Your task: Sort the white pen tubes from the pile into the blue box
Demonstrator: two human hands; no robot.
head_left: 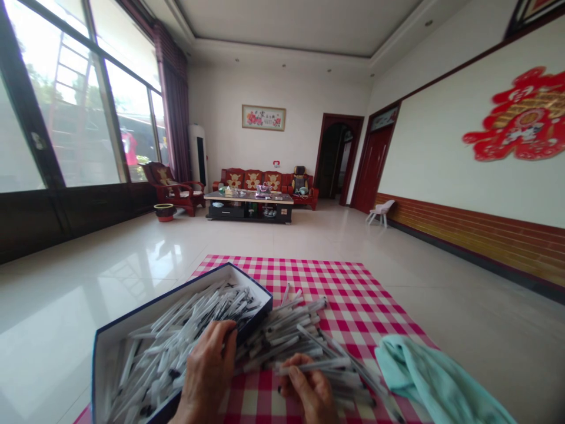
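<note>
A dark blue box [132,321] filled with several grey pens sits at the left of a red-and-white checked cloth [353,300]. My left hand [207,371] reaches into the box, fingers curled down onto the pens near its right wall. A loose heap of pens [291,333] lies on the cloth beside the box. My right hand [311,391] is closed around a single pen [318,365] held roughly level over that heap.
A pale turquoise cloth [432,383] lies bunched at the right of the checked cloth. Beyond is glossy white floor, a dark coffee table [251,206], red wooden sofas, a small white chair [379,213] by the right wall and large windows on the left.
</note>
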